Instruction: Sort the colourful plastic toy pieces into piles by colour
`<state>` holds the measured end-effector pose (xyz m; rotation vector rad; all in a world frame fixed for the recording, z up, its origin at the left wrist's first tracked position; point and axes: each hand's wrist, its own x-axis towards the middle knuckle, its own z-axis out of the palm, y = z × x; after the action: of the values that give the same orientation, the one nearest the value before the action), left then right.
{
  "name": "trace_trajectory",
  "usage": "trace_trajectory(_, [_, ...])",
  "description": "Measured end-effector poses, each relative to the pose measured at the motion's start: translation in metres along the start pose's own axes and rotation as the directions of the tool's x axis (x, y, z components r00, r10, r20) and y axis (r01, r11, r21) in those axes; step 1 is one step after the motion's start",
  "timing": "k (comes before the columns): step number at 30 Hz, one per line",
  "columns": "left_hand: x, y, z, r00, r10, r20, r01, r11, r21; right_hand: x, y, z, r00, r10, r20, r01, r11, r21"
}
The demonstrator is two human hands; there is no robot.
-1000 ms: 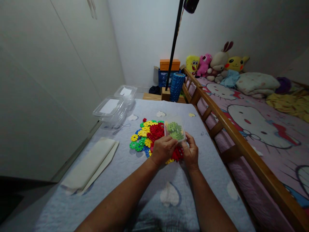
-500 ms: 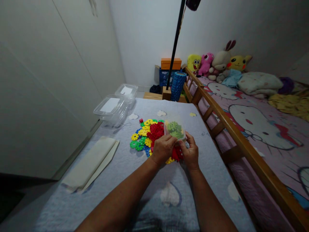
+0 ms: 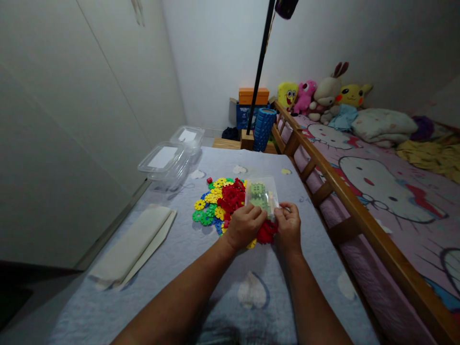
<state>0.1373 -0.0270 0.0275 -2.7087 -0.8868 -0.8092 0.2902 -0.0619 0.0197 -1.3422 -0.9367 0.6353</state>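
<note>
A small clear plastic box (image 3: 272, 188) with light green pieces (image 3: 258, 190) inside sits tilted over the pile. My left hand (image 3: 245, 224) is closed at its near left edge, fingers curled over the front. At the near right corner my right hand (image 3: 289, 225) pinches the rim between thumb and fingers. Beneath and beside the box spread red notched discs (image 3: 232, 197), yellow discs (image 3: 214, 195), green discs (image 3: 206, 219) and some blue ones. Both hands partly cover the pile. Whether a separate lid lies on the box, I cannot tell.
Clear lidded containers (image 3: 163, 160) stand at the table's far left. A folded cream cloth or paper bag (image 3: 134, 247) lies nearer on the left. A wooden bed rail (image 3: 323, 177) runs along the right side. Behind the table rises a black pole (image 3: 259, 72) beside a blue roller (image 3: 265, 129).
The box has tipped so its top faces me more, showing more of its clear surface. My right hand has shifted slightly right. My left hand's fingers now lie further over the box's front.
</note>
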Motion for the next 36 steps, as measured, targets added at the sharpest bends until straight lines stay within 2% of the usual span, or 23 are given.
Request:
trace_trajectory(3, [0.001,0.002,0.002,1.000,0.017,0.017,-0.018,1.000,0.006,0.002,-0.007,-0.002,0.992,0.103,0.070,-0.111,0.987,0.117])
trace_trajectory(9, [0.005,0.006,0.002,0.999,0.012,0.035,-0.012,1.000,0.003,0.007,-0.008,-0.011,0.977,0.175,0.121,-0.192,0.971,0.144])
trace_trajectory(14, [0.013,0.009,-0.002,0.989,0.041,0.145,-0.038,0.999,-0.022,0.009,-0.002,-0.018,0.979,0.174,0.108,-0.185,0.979,0.091])
trace_trajectory(18, [0.020,0.011,-0.003,0.982,0.064,0.177,-0.059,0.998,-0.035,0.011,0.000,-0.020,0.985,0.153,0.081,-0.156,0.987,0.030])
trace_trajectory(23, [0.023,0.009,-0.005,0.985,0.060,0.164,-0.052,0.997,-0.048,0.008,-0.004,-0.016,0.986,0.164,0.038,-0.165,0.986,0.023])
trace_trajectory(27, [0.021,0.004,-0.002,0.992,-0.010,0.124,0.015,0.999,-0.040,0.007,-0.006,-0.015,0.973,0.194,0.123,-0.208,0.971,0.115])
trace_trajectory(30, [0.019,0.000,0.004,0.995,-0.029,0.099,0.032,0.999,-0.030,0.007,-0.003,-0.014,0.973,0.138,0.187,-0.150,0.987,0.050])
trace_trajectory(36, [0.017,-0.003,0.012,0.998,-0.025,0.059,0.026,1.000,-0.018,0.008,0.011,-0.010,0.982,0.046,0.185,-0.042,0.999,-0.023])
